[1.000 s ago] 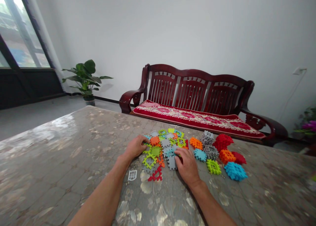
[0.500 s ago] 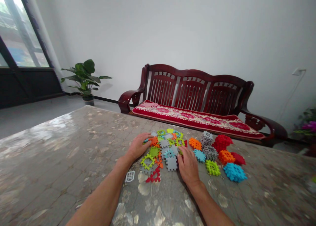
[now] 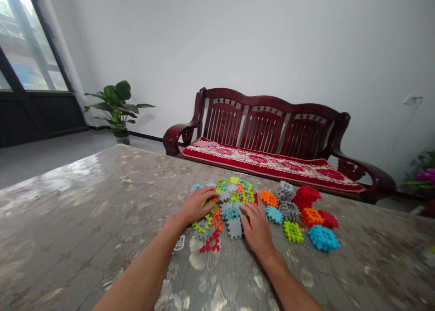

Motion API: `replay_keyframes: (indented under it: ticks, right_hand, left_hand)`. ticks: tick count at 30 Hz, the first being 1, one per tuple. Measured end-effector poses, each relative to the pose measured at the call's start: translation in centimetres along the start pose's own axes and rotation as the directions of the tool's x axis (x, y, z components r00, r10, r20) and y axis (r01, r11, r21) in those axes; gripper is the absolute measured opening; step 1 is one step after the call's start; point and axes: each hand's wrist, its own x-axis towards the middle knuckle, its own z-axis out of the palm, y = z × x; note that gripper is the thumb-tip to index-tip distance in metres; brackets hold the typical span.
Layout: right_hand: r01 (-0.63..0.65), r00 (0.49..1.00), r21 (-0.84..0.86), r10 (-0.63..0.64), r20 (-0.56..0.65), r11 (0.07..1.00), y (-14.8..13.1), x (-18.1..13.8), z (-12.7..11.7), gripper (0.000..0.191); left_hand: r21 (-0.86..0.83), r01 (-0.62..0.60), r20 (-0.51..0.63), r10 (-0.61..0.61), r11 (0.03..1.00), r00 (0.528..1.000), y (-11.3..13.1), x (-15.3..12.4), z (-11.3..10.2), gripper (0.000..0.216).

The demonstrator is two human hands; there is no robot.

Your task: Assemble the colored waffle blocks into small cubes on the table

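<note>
My left hand (image 3: 198,205) lies over the left side of a spread of toothed plastic tiles, fingers stretched and apart. Under it are orange and green tiles, partly hidden. My right hand (image 3: 257,226) rests at the right edge of the spread, its fingers extended and touching grey tiles. Just left of it lie a plain grey square tile (image 3: 234,229) and a blue openwork tile (image 3: 231,213). An orange triangular tile (image 3: 217,220) and a red triangular tile (image 3: 212,242) lie between the hands, nearer me. No tile is visibly gripped.
Right of my hands stand sorted stacks: orange (image 3: 268,198), grey (image 3: 288,210), red (image 3: 306,196), green (image 3: 292,232) and blue (image 3: 323,237). A white grid piece (image 3: 179,243) lies beside my left forearm. Behind the patterned table (image 3: 84,220) is a wooden bench (image 3: 261,121).
My left hand has moved slightly right and towards me, covering a green tile and uncovering a blue one behind it. My right hand has shifted slightly left onto the grey tiles.
</note>
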Motion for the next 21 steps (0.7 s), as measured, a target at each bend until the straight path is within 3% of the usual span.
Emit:
replay_keyframes:
  ticks: [5, 10, 14, 17, 21]
  right_hand:
    - [0.018, 0.999, 0.049, -0.016, -0.03, 0.999, -0.6, 0.1, -0.6, 0.029]
    - [0.097, 0.995, 0.135, -0.094, -0.03, 0.986, -1.3, 0.2, -1.2, 0.028]
    - [0.094, 0.995, 0.128, -0.088, -0.049, 0.987, -1.1, 0.2, -1.0, 0.03]
    - [0.072, 0.996, 0.064, -0.068, -0.059, 0.995, -0.7, 0.2, -0.5, 0.037]
    - [0.04, 0.999, -0.037, -0.041, -0.016, 0.999, -0.4, 0.2, 0.1, 0.038]
  left_hand:
    - [0.032, 0.048, -0.051, -0.046, 0.998, 0.998, 0.3, 0.0, -0.3, 0.034]
    - [0.112, 0.099, -0.173, -0.079, 0.989, 0.982, 0.5, 0.0, -0.7, 0.015]
    - [0.096, 0.079, -0.241, -0.054, 0.992, 0.969, 0.6, 0.3, -0.7, 0.024]
    - [0.044, -0.068, -0.191, 0.075, 0.997, 0.979, 0.9, 0.3, -0.3, 0.034]
    - [0.03, -0.179, 0.006, 0.179, 0.983, 0.984, 1.5, 0.1, 0.3, 0.042]
